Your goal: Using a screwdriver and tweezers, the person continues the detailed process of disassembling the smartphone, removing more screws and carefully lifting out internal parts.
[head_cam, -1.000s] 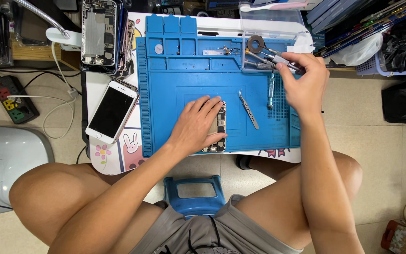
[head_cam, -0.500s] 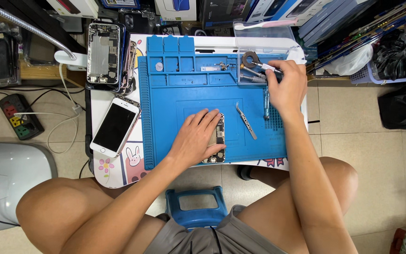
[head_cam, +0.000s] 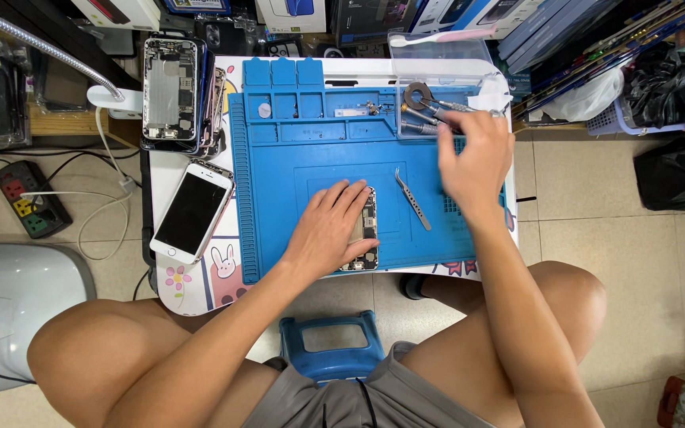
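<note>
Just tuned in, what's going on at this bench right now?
A person sits at a small table with a blue repair mat. The left hand presses down on an opened phone lying on the mat. The right hand reaches to the clear tray of tools at the mat's top right; whether it grips one is unclear. Tweezers lie between the hands, and a white phone rests left of the mat.

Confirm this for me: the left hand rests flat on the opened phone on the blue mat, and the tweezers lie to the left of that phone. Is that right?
Not quite. In the head view the left hand does rest on the opened phone on the blue mat, but the tweezers lie to the right of that phone, not the left.
</note>
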